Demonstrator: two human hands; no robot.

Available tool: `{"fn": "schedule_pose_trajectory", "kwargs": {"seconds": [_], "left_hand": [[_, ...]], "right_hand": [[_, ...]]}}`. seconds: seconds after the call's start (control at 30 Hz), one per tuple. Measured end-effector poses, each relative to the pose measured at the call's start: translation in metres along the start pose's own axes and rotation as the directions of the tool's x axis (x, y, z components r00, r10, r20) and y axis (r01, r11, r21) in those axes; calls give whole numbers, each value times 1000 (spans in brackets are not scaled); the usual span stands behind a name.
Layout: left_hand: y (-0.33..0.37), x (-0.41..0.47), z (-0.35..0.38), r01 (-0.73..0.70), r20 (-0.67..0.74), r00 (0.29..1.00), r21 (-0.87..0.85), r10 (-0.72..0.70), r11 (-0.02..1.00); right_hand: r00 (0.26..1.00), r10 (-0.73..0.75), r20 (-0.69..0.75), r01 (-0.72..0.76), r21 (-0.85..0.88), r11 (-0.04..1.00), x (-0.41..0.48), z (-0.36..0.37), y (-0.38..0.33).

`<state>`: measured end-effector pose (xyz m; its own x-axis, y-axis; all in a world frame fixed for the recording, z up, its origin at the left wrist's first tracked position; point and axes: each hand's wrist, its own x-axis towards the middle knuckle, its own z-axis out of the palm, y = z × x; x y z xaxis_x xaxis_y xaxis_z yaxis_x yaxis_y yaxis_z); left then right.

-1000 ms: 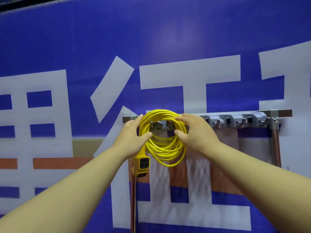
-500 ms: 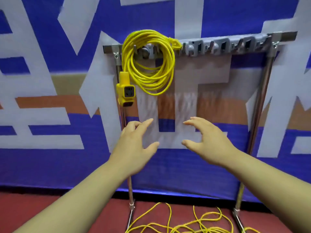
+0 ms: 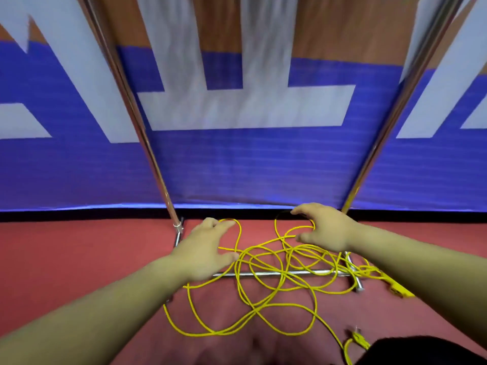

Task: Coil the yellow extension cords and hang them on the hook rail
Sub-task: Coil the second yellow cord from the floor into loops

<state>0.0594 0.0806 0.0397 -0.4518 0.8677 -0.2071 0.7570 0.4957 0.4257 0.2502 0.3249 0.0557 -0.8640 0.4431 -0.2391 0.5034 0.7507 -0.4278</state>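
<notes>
On the red floor (image 3: pixel 79 259) the yellow extension cord (image 3: pixel 255 309) sprawls tangled over the stand's base bar (image 3: pixel 226 274). Your left hand (image 3: pixel 208 248) and right hand (image 3: pixel 326 227) hover spread, empty; a hasty pull could snag loops there.

A loose yellow extension cord (image 3: pixel 256 310) lay tangled on the red floor (image 3: pixel 79 259), its loops crossing the stand's base bar (image 3: pixel 297 272). Beyond the bar, the left hand (image 3: pixel 208 248) and right hand (image 3: pixel 326 227) hovered, fingers spread, over the far loops; whether they touched the cord was unclear. The socket block (image 3: pixel 400 289) lay past the bar's right end.
</notes>
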Motion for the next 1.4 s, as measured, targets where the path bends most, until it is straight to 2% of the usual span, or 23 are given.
{"fn": "schedule_pose_trajectory", "kwargs": {"seconds": [0.17, 0.37, 0.47, 0.6, 0.67, 0.73, 0.8, 0.9, 1.03, 1.17, 1.2, 1.27, 1.33, 1.4], "left_hand": [[5, 51, 95, -31, 172, 985, -31, 36, 999], [33, 99, 223, -10, 260, 964, -143, 48, 990], [45, 109, 281, -18, 308, 949, -170, 70, 985], [57, 104, 341, -11, 428, 898, -207, 101, 978], [62, 96, 362, 20, 463, 881, -240, 96, 971], [67, 90, 377, 23, 473, 878, -185, 68, 982], [68, 88, 388, 5, 448, 893, -119, 49, 993], [67, 91, 396, 14, 414, 910, -111, 33, 994], [55, 93, 396, -40, 415, 907, -101, 79, 994], [47, 90, 376, -104, 379, 919, -23, 105, 994], [47, 90, 369, -78, 325, 941, -60, 93, 995], [47, 90, 348, 29, 254, 966, -283, 46, 959], [46, 89, 319, 134, 263, 965, -462, -9, 877], [45, 88, 279, 163, 260, 965, -530, -23, 832]], "right_hand": [[982, 183, 44, -186, 53, 981, -6, 56, 90], [914, 406, 2, -401, 160, 902, -36, 138, 203], [869, 494, -22, -480, 203, 853, -54, 179, 235], [840, 506, 194, -534, 139, 834, -87, 235, 247], [839, 494, 230, -529, 125, 839, -102, 254, 252], [820, 494, 287, -544, 126, 830, -112, 264, 256], [813, 499, 300, -556, 148, 818, -118, 272, 261], [817, 524, 238, -575, 280, 769, -120, 276, 261], [852, 503, 142, -507, 463, 727, -104, 263, 252], [883, 441, 163, -460, 489, 741, -92, 260, 243], [883, 443, 155, -454, 521, 722, -90, 261, 241], [881, 453, 133, -434, 609, 664, -83, 256, 233], [879, 461, 122, -407, 697, 591, -73, 243, 217], [892, 434, 123, -364, 764, 532, -60, 220, 195]]}}
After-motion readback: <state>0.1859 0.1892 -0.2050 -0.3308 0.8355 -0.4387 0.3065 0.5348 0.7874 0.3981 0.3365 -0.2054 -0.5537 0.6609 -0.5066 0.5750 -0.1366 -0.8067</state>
